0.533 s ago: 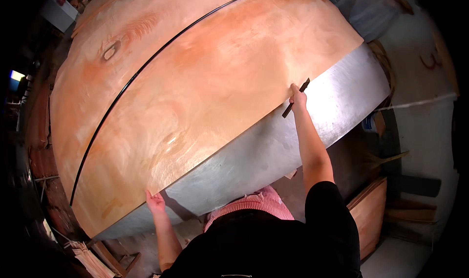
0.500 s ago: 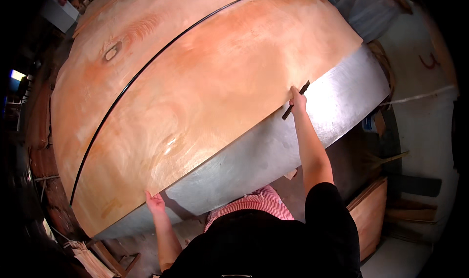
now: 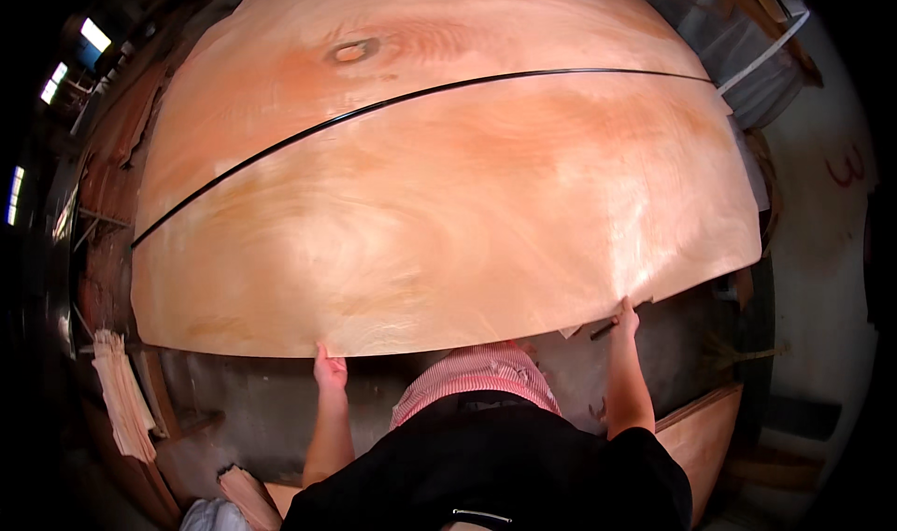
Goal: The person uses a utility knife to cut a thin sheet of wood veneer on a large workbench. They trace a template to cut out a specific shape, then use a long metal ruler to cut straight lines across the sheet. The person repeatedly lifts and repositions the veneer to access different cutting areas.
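Grey table (image 3: 280,410) under reddish veneer sheet (image 3: 448,223)

The big veneer sheet (image 3: 448,223) covers your whole desk; your only open room is along its near edge, between sheet and body.

Large reddish veneer sheet (image 3: 439,223), flat, near edge hand-held

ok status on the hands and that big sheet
Left hand gripping near edge of veneer sheet. Right hand on same edge, holding a dark stick-like tool. Nothing lying on the sheet.
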### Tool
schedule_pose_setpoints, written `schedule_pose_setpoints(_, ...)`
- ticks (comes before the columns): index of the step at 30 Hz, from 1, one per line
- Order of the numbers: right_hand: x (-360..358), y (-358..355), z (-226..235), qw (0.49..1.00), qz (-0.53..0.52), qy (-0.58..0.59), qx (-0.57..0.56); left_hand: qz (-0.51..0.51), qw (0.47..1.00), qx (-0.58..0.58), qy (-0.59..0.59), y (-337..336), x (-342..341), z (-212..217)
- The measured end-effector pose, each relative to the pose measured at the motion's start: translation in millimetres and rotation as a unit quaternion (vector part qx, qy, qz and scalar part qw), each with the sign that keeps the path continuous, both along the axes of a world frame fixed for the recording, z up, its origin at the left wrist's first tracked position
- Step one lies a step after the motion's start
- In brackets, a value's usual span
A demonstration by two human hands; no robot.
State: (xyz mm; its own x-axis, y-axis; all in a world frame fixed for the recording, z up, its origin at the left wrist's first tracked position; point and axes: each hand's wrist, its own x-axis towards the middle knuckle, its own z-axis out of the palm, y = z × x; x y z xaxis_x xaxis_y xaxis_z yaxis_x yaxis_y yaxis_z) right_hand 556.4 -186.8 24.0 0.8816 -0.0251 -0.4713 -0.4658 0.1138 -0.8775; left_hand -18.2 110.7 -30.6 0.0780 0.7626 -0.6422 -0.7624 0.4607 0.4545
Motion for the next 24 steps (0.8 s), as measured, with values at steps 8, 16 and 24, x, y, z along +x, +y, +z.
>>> schedule_pose_setpoints(8, -20, -139, -37, 0.98, -0.111, 0.031, -0.161, -0.155, 0.983, -0.095, 0.041, -118, -24, -38)
schedule_pose_setpoints(16, -59, -163, -40, 0.954, 0.086, 0.033, -0.287, -0.59, 0.777, -0.059, 0.211, -65, 6, 26)
schedule_pose_setpoints(24, -91, -13, -21, 0.883, 0.386, -0.126, -0.237, -0.36, 0.921, 0.084, 0.125, 114, 121, 69)
